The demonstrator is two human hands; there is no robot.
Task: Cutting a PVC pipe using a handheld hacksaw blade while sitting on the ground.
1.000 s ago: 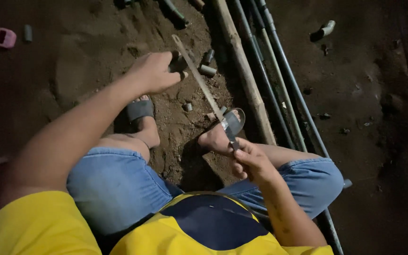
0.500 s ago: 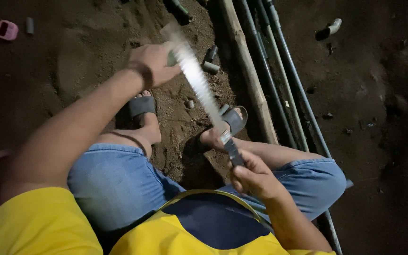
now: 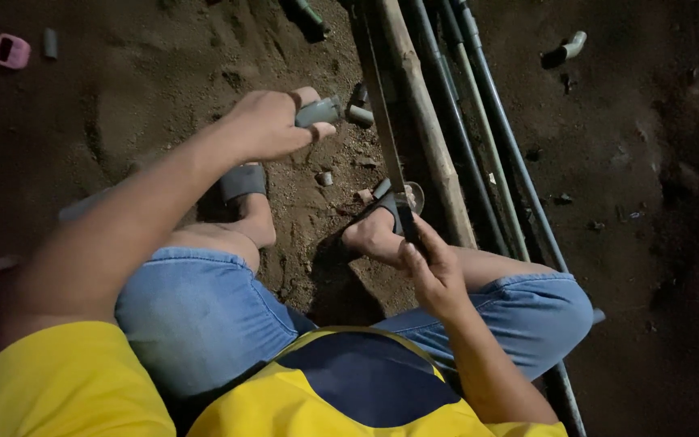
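Plainly, left hand (image 3: 264, 125) pinches short grey pipe piece (image 3: 317, 112).

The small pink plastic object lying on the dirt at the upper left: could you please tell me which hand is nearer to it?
Left. The left hand, gripping a short grey pipe piece, is right of the small pink plastic object; the right hand, holding a long saw blade, is farther, lower right.

A short grey pipe piece (image 3: 318, 112) lies roughly level, pinched at one end, above the sandy ground. A long narrow saw blade (image 3: 379, 105) with a dark handle slants up and away just beside it.
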